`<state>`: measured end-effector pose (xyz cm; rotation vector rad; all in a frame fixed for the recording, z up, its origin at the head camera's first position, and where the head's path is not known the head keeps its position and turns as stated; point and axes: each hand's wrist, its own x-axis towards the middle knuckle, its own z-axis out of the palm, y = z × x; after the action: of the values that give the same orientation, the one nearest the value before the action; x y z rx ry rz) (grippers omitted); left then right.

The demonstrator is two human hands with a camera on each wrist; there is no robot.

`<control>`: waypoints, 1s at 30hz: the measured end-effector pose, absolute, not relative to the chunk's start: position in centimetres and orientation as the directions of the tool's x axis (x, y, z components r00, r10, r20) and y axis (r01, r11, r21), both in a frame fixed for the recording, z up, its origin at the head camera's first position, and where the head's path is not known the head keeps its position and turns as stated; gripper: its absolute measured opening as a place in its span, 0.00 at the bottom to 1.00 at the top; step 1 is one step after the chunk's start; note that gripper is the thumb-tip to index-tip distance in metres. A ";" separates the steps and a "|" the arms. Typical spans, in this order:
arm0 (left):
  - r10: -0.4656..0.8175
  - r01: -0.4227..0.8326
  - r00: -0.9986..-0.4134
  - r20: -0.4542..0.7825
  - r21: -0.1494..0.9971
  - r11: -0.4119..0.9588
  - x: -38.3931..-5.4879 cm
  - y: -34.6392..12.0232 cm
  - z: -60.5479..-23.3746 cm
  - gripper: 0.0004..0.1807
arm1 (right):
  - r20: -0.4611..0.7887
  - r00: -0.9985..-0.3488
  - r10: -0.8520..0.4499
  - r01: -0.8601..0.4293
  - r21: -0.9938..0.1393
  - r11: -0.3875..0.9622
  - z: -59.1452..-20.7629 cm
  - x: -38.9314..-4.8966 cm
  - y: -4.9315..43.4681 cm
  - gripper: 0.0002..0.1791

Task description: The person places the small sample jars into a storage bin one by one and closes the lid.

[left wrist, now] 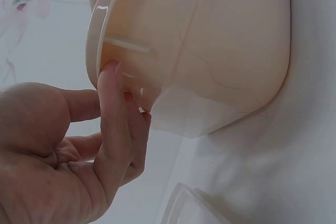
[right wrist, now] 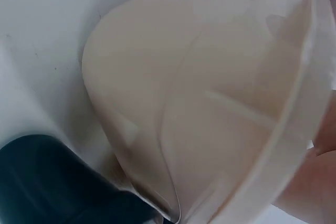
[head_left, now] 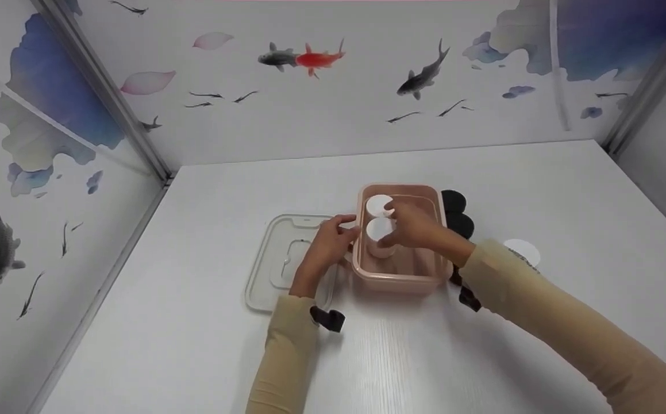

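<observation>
1 left hand (head_left: 328, 244): relaxed, touching pink tub (head_left: 396, 280) | 1 right hand (head_left: 416, 227): pinching white-topped jar (head_left: 377, 230)

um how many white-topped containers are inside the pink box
2: a far white-topped container near the back left corner of the pink box, and a near white-topped container just in front of it. The right hand could be hiding more.
</observation>
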<state>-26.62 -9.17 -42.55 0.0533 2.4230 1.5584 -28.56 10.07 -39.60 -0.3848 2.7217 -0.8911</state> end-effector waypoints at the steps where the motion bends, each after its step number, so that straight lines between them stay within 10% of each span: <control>1: 0.171 -0.109 -0.965 -0.197 0.901 0.420 -26.6 -9.2 -42.5 0.25 | -0.146 -0.932 -0.330 -0.178 -0.610 0.772 -39.4 -28.5 10.2 0.46; 30: 0.157 -0.112 -0.967 -0.198 0.892 0.438 -26.6 -9.1 -42.5 0.25 | 0.107 -0.899 -0.425 -0.378 -0.680 0.628 -38.2 -23.3 19.9 0.16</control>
<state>-26.56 -9.06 -42.54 0.0394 2.4407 1.5422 -23.33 19.90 -38.19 -0.6861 2.7765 -1.1371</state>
